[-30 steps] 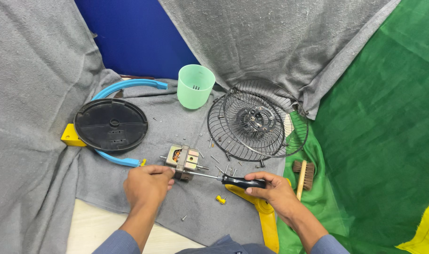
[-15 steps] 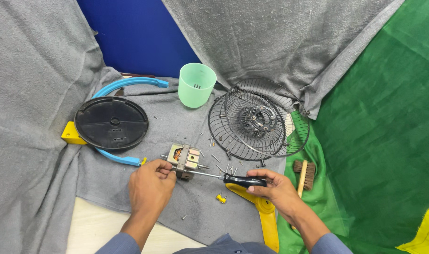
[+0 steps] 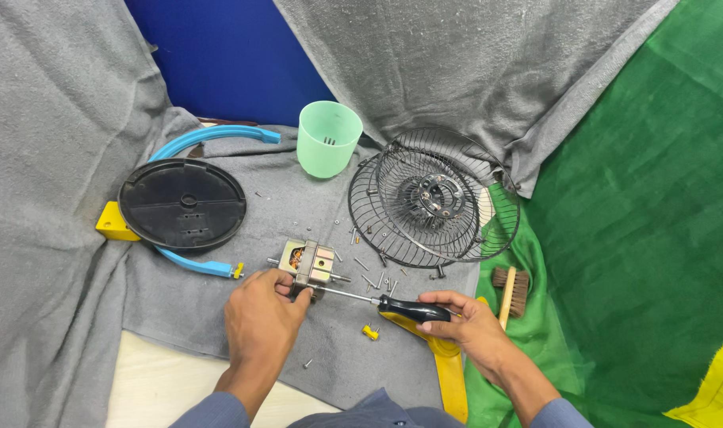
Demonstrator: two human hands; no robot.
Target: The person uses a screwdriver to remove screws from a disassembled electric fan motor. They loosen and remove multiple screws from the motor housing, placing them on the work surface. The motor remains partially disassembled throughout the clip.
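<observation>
Small electric motor (image 3: pixel 307 264), metal block with copper windings, just left of centre on grey cloth (image 3: pixel 298 198) over the table. Left hand (image 3: pixel 260 317) below it, fingers closed on the motor's near edge, pinning it down. Right hand (image 3: pixel 471 323) lower right of centre, wrapped around the black handle of a screwdriver (image 3: pixel 377 299); thin shaft running left, tip at the motor's lower right corner. Loose screws (image 3: pixel 369 279) scattered between motor and wire fan guard (image 3: pixel 433 198), right of centre. Pale green cup (image 3: pixel 327 139) above the motor. Black round disc (image 3: pixel 182 204) at left, resting on a blue curved frame (image 3: pixel 203 143). Small wooden brush (image 3: pixel 510 290) on green cloth, just beside the right hand. Yellow plastic piece (image 3: pixel 447 372) under the right wrist.

Likely best handled by keeping the shaft in line with the screw, pressing firmly inward, holding the motor flat and steady, turning slowly to avoid slipping out of the head.
</observation>
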